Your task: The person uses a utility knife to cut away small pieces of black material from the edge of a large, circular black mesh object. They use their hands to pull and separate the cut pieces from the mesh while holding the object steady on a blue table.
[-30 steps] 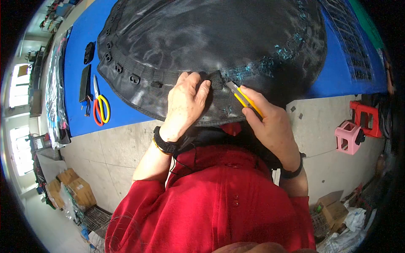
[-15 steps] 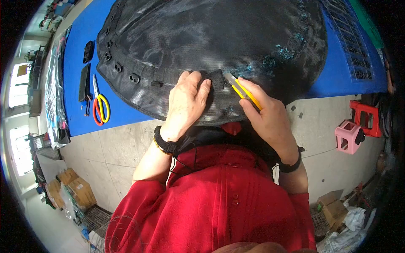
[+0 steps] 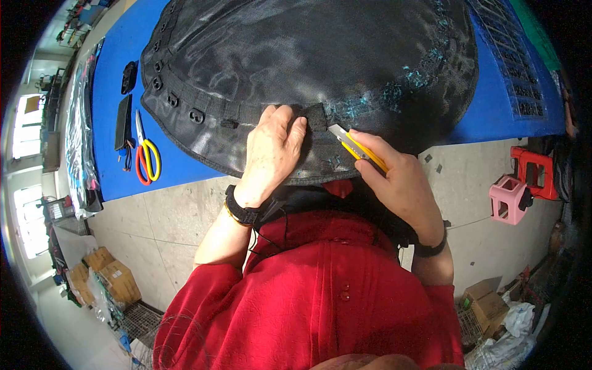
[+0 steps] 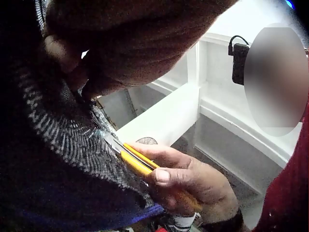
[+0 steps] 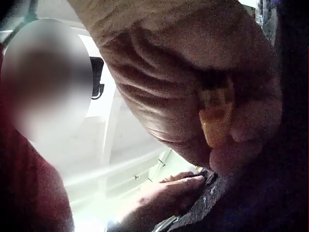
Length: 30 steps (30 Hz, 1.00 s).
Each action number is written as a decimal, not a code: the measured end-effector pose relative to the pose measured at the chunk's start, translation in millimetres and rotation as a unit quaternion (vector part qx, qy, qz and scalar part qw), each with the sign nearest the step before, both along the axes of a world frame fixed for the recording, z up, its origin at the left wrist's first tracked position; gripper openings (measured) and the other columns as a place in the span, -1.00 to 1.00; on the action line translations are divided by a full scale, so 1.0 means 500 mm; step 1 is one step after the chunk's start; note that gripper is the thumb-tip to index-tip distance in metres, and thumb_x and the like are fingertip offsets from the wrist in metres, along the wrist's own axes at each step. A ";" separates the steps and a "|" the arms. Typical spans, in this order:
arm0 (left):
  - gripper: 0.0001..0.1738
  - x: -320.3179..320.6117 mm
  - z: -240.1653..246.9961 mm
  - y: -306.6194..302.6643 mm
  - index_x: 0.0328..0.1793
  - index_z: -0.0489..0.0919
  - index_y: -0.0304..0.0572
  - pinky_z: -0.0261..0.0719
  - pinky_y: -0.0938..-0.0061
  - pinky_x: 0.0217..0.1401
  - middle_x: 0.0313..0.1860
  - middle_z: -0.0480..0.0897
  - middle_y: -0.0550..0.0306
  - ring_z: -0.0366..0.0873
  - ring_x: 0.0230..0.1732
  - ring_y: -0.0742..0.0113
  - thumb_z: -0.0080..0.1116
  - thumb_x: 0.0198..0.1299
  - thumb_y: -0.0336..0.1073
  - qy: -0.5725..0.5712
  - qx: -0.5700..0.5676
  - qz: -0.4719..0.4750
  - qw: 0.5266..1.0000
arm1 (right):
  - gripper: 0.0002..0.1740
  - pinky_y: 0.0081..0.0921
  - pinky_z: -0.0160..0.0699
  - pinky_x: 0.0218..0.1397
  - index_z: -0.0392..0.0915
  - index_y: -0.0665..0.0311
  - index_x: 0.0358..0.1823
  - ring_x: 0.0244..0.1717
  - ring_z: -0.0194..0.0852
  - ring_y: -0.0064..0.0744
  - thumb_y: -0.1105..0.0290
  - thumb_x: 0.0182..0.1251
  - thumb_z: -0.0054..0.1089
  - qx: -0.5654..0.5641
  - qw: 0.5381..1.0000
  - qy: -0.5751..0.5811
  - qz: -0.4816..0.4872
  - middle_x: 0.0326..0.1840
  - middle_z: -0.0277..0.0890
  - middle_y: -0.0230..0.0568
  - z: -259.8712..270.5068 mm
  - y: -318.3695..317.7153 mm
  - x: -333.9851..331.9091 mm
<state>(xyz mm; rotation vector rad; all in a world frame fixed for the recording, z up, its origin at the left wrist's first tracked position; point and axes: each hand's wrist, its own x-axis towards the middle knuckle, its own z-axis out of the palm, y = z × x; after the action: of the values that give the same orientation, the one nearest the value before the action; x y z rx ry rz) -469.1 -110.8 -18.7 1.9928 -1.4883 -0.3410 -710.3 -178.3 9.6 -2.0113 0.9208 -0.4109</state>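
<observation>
A large rounded sheet of black mesh fabric (image 3: 265, 61) lies over the table edge, with a black webbing strap (image 3: 317, 117) along its near side. My left hand (image 3: 271, 148) grips the strap with bent fingers, its fingertips hidden beneath the hand. In my right hand (image 3: 401, 179) is a yellow utility knife (image 3: 362, 148), pinched between thumb and fingers. Its bare blade points up and left, close to the strap's right end. The left wrist view shows the knife (image 4: 137, 163) with its blade at the mesh. Loose teal threads (image 3: 353, 106) cling to the fabric just beyond the blade.
Scissors (image 3: 145, 151) with red and yellow handles lie on the blue table (image 3: 179, 169) at left, beside a black pouch (image 3: 123, 121). Black eyelet fittings (image 3: 197, 115) line the fabric's left edge. A pink stool (image 3: 509, 200) stands on the floor at right.
The blade moved up to the strap's right end, then drew back slightly toward me with my right hand. My left hand has stayed in place on the strap.
</observation>
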 end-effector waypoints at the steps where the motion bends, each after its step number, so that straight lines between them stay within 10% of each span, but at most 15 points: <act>1: -0.74 0.000 0.000 0.000 -0.14 0.55 -0.27 0.60 -0.07 -0.14 -0.22 0.58 -0.20 0.64 -0.18 -0.36 0.26 0.50 -0.21 0.000 0.001 0.001 1.000 | -0.50 -0.06 0.74 0.19 0.53 0.09 0.47 0.18 0.73 0.17 0.37 0.53 0.27 -0.003 1.000 -0.005 0.004 0.23 0.72 0.09 0.000 0.001 -0.002; 21: -0.71 -0.006 -0.003 -0.002 -0.15 0.56 -0.29 0.61 -0.08 -0.11 -0.19 0.62 -0.22 0.66 -0.15 -0.37 0.30 0.45 -0.19 -0.008 0.011 0.024 1.000 | -0.46 0.00 0.72 0.05 0.52 0.02 0.50 0.02 0.77 0.15 0.32 0.53 0.30 -0.084 0.996 0.019 -0.010 0.08 0.75 0.10 0.000 0.011 -0.005; 30: -0.70 -0.022 0.000 -0.002 0.15 0.54 -0.29 0.67 0.01 0.05 -0.01 0.72 -0.31 0.72 0.04 -0.36 0.32 0.43 -0.32 -0.002 -0.050 0.007 0.999 | -0.41 0.06 0.68 0.04 0.43 0.10 0.54 0.00 0.68 0.27 0.31 0.51 0.31 -0.070 0.995 0.061 -0.028 0.04 0.58 0.07 0.032 0.020 -0.030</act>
<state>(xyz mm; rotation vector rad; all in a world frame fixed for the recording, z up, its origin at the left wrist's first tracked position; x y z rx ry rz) -480.2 -112.1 -18.9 1.9243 -1.4640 -0.2515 -725.3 -168.2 25.8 -2.1611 1.0500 -0.3955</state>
